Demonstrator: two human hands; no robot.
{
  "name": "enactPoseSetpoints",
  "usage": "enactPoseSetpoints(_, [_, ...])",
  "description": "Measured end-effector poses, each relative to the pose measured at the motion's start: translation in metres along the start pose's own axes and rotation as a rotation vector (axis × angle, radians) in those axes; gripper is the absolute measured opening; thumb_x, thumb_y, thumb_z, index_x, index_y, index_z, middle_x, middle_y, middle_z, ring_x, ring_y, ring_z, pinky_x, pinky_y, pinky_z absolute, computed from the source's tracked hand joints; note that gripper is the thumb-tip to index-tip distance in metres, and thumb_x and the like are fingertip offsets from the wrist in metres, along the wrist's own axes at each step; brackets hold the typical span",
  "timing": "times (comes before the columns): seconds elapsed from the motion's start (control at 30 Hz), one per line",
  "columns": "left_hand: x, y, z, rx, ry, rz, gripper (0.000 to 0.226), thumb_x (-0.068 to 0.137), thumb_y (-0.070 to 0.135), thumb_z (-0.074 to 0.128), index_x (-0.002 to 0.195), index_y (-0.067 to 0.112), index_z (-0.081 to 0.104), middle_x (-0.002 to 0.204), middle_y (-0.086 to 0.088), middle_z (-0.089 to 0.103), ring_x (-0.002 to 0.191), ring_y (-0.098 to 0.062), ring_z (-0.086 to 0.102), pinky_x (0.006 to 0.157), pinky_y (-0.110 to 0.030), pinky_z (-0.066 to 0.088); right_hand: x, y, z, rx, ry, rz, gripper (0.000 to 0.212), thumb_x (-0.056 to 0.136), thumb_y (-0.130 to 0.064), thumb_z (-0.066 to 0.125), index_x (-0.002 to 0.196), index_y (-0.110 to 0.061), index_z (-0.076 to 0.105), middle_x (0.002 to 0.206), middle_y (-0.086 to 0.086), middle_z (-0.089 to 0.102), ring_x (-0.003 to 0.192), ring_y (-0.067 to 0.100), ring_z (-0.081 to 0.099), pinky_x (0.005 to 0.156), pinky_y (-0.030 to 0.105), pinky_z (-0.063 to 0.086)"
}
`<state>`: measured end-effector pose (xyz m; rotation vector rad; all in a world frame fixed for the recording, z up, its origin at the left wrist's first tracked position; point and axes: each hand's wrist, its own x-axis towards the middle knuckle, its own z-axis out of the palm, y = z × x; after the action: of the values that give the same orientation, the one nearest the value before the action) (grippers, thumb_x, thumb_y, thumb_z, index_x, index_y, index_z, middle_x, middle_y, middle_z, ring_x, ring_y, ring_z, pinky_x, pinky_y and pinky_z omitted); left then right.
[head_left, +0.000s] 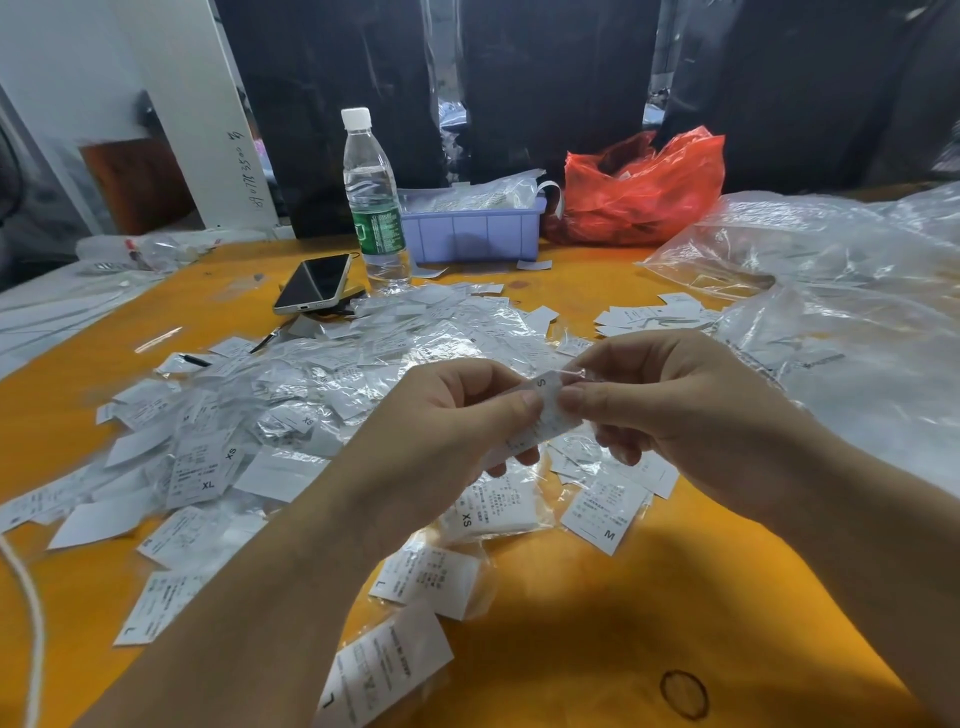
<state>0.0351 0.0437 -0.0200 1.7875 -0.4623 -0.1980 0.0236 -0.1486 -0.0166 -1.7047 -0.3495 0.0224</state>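
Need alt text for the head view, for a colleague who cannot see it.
The left hand and right hand pinch a small white label marked S above an orange table. Similar labels lie heaped beneath; a water bottle, phone, purple bin and red bag sit behind.

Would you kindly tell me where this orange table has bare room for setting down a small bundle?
Bare orange table lies near right, below the white M-size label, and left of the black smartphone. The heap of white sleeved labels crowds the centre; crumpled clear plastic bags fill the right.
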Motion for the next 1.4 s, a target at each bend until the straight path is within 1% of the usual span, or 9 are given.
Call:
enactPoseSetpoints(0.17, [-0.001, 0.001, -0.002, 0.036, -0.017, 0.001, 0.026, 0.079, 0.035, 0.063, 0.091, 0.015, 0.073, 0.072, 0.001, 0.071, 0.06, -0.004, 0.059, 0.05, -0.015, 0.044, 0.0, 0.0, -0.002, -0.016, -0.009, -0.019, 0.023, 0.077, -0.016, 0.069, 0.087, 0.005, 0.071, 0.064, 0.011, 0.062, 0.05, 0.011, 0.047, 0.046, 0.021, 0.039])
enactPoseSetpoints(0.37, [0.0, 0.002, -0.013, -0.035, -0.033, -0.026, 0.015, 0.081, 0.026, 0.065, 0.083, 0.016, 0.076, 0.066, -0.003, 0.067, 0.055, -0.008, 0.052, 0.048, -0.017, 0.041, 0.003, 0.0, -0.011, -0.026, 0.005, 0.029, 0.021, 0.072, -0.024, 0.072, 0.081, -0.004, 0.074, 0.065, 0.007, 0.067, 0.049, 0.013, 0.044, 0.044, 0.018, 0.038])
enactPoseSetpoints(0.53, [0.0, 0.002, -0.015, 0.01, -0.132, -0.081, 0.012, 0.081, 0.021, 0.067, 0.083, 0.013, 0.076, 0.068, -0.007, 0.063, 0.062, -0.018, 0.048, 0.048, -0.018, 0.039, 0.003, -0.002, -0.015, -0.065, -0.089, 0.062, 0.019, 0.072, -0.024, 0.072, 0.081, -0.008, 0.076, 0.062, 0.005, 0.064, 0.048, 0.011, 0.042, 0.044, 0.019, 0.036])
enactPoseSetpoints(0.63, [0.0, 0.003, -0.015, 0.022, -0.2, -0.093, 0.01, 0.079, 0.022, 0.074, 0.081, 0.013, 0.077, 0.066, -0.005, 0.061, 0.058, -0.011, 0.05, 0.048, -0.017, 0.039, 0.002, -0.004, -0.017, -0.112, -0.152, 0.082, 0.024, 0.068, -0.027, 0.073, 0.082, -0.008, 0.076, 0.06, 0.005, 0.061, 0.05, 0.011, 0.04, 0.045, 0.019, 0.035])
enactPoseSetpoints(0.77, [-0.001, 0.004, -0.014, 0.044, -0.252, -0.122, 0.018, 0.075, 0.026, 0.065, 0.078, 0.012, 0.077, 0.063, -0.002, 0.06, 0.05, -0.006, 0.048, 0.047, -0.017, 0.038, 0.0, -0.006, -0.017, -0.191, -0.2, 0.111, 0.027, 0.064, -0.028, 0.074, 0.08, -0.007, 0.076, 0.058, 0.005, 0.057, 0.056, 0.02, 0.039, 0.046, 0.019, 0.034])
enactPoseSetpoints(0.97, [-0.001, 0.004, -0.014, 0.093, -0.253, -0.189, 0.02, 0.075, 0.029, 0.066, 0.076, 0.012, 0.077, 0.064, -0.004, 0.063, 0.047, -0.009, 0.041, 0.043, -0.018, 0.034, -0.001, -0.006, -0.017, -0.256, -0.275, 0.124, 0.01, 0.082, -0.014, 0.07, 0.08, -0.005, 0.075, 0.054, -0.001, 0.052, 0.05, 0.009, 0.04, 0.046, 0.019, 0.033])
enactPoseSetpoints(1.1, [0.0, 0.003, -0.014, 0.126, -0.231, -0.232, 0.018, 0.09, 0.017, 0.067, 0.079, 0.006, 0.076, 0.066, -0.012, 0.054, 0.045, -0.011, 0.035, 0.041, -0.018, 0.031, -0.002, -0.006, -0.015, -0.31, -0.279, 0.101, 0.011, 0.085, -0.016, 0.071, 0.077, -0.01, 0.076, 0.054, -0.002, 0.052, 0.052, 0.011, 0.04, 0.048, 0.023, 0.031])
enactPoseSetpoints(1.27, [0.0, 0.003, -0.012, 0.175, -0.228, -0.257, 0.02, 0.09, 0.018, 0.065, 0.076, 0.008, 0.076, 0.074, -0.019, 0.052, 0.047, -0.015, 0.035, 0.042, -0.02, 0.03, -0.001, -0.003, -0.01, -0.312, -0.254, 0.08, 0.019, 0.075, -0.032, 0.073, 0.077, -0.013, 0.076, 0.053, -0.005, 0.052, 0.057, 0.023, 0.036, 0.05, 0.033, 0.026])
enactPoseSetpoints(1.4, [0.0, 0.003, -0.011, 0.171, -0.246, -0.272, 0.02, 0.089, 0.018, 0.064, 0.078, 0.006, 0.075, 0.077, -0.019, 0.051, 0.05, -0.016, 0.033, 0.043, -0.02, 0.028, -0.001, -0.001, -0.008, -0.294, -0.255, 0.053, 0.017, 0.079, -0.03, 0.077, 0.076, -0.014, 0.076, 0.053, -0.006, 0.052, 0.058, 0.022, 0.037, 0.051, 0.034, 0.027])
